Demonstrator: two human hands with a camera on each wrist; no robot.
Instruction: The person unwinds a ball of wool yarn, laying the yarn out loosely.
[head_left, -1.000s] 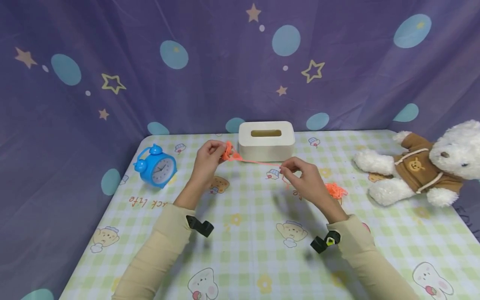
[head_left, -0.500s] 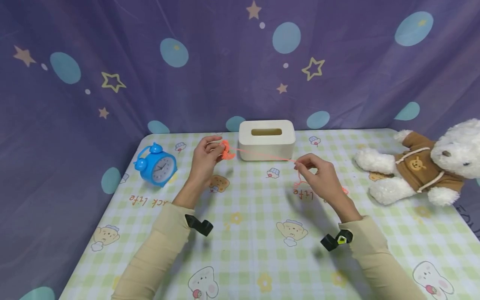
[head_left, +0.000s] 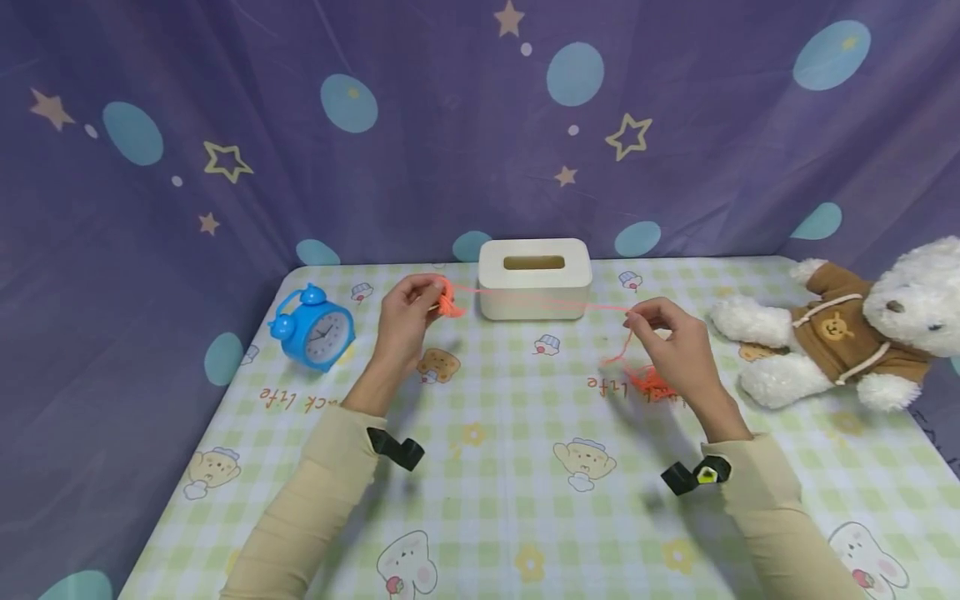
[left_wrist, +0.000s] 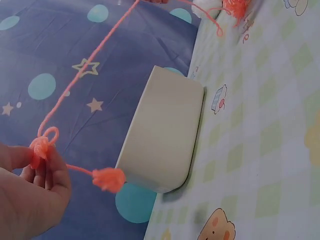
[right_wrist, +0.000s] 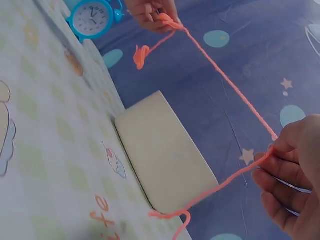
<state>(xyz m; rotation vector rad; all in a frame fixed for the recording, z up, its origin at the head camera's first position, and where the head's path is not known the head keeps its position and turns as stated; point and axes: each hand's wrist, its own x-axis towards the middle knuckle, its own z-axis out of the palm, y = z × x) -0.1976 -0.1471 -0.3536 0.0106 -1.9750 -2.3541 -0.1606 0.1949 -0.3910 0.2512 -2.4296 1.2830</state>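
My left hand [head_left: 403, 315] pinches a small bundle of orange yarn [left_wrist: 42, 148] between thumb and fingers. A tufted orange clump [left_wrist: 109, 180] dangles from that bundle on a short strand. My right hand [head_left: 678, 346] pinches the yarn strand [right_wrist: 227, 80] between thumb and forefinger. The strand runs taut between both hands, passing in front of the tissue box [head_left: 534, 302] in the head view. Below the right hand the yarn droops in a loose loop toward the table. A loose orange yarn pile [head_left: 651, 382] lies on the tablecloth, partly hidden by the right hand.
A blue alarm clock [head_left: 313, 329] stands at the back left of the table. On the right, a white teddy bear [head_left: 851, 333] in a brown hoodie lies on the checked tablecloth [head_left: 480, 500]. A purple curtain [head_left: 450, 150] hangs behind the table.
My right hand has moved right, away from the left hand, and the strand between them has lengthened. The left hand has shifted only slightly, and its yarn bundle looks smaller.
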